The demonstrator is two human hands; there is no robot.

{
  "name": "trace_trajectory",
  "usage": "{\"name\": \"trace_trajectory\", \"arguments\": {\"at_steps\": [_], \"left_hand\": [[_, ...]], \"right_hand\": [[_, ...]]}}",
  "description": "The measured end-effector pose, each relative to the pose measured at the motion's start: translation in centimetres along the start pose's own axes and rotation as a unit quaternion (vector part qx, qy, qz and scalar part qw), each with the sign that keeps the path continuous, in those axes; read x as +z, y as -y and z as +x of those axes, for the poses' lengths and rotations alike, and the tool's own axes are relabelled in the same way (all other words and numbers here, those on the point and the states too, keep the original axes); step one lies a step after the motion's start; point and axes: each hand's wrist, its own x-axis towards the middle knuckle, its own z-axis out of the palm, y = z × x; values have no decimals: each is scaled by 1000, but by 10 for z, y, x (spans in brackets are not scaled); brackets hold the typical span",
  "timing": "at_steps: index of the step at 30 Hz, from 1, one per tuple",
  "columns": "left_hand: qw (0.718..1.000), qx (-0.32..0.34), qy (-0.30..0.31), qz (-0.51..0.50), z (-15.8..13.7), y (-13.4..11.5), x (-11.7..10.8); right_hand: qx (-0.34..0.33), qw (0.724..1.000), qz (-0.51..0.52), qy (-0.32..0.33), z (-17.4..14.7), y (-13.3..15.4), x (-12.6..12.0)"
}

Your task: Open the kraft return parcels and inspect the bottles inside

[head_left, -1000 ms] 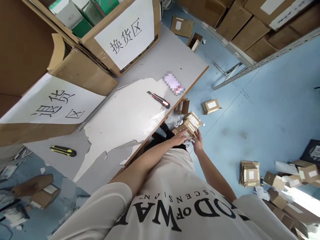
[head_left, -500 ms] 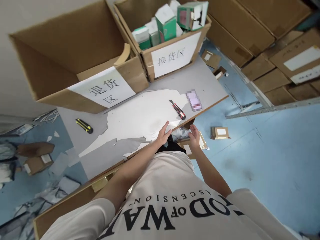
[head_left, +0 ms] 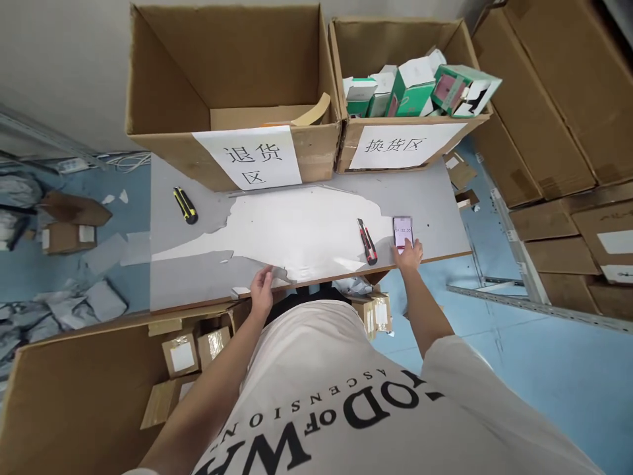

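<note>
My right hand (head_left: 409,256) is at the lower end of a phone (head_left: 403,229) lying flat on the table, with one fingertip on its lit screen and the fingers apart. At the table's front edge, my left hand (head_left: 261,291) rests with its fingertips on the torn grey-and-white surface, holding nothing. Between the hands, closer to the right one, lies a red and black utility knife (head_left: 367,242). A yellow and black utility knife (head_left: 185,205) is farther off at the table's left end.
Two open cartons stand along the table's back: a large labelled carton (head_left: 316,155) and a smaller carton (head_left: 341,142) full of green-and-white boxes (head_left: 414,88). Below the table at left is a deep carton (head_left: 64,402) with small parcels (head_left: 180,356). Stacked cartons (head_left: 544,99) line the right.
My hands have moved apart: the left went left to the table's edge, the right reached forward onto the phone. The view has turned and levelled. The knives stayed on the table.
</note>
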Motion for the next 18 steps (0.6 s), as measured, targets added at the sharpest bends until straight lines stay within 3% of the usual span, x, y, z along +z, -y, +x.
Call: {"name": "trace_trajectory", "arguments": {"at_steps": [4,10,14,18], "left_hand": [[1000,1,-23,21,-14,6,-1],[999,25,-20,36,-16,-4,13],[994,73,-83,18,-9,-21,11],[976,142,-163,1,-8,-39,-4]], "right_hand": [[-24,998,60,14,2,-2,7],[-41,979,176,-89,-6,20,-5],[-113,951,267,-107,-8,69,-18],[-211,911,353,-46,-14,138,-21]]}}
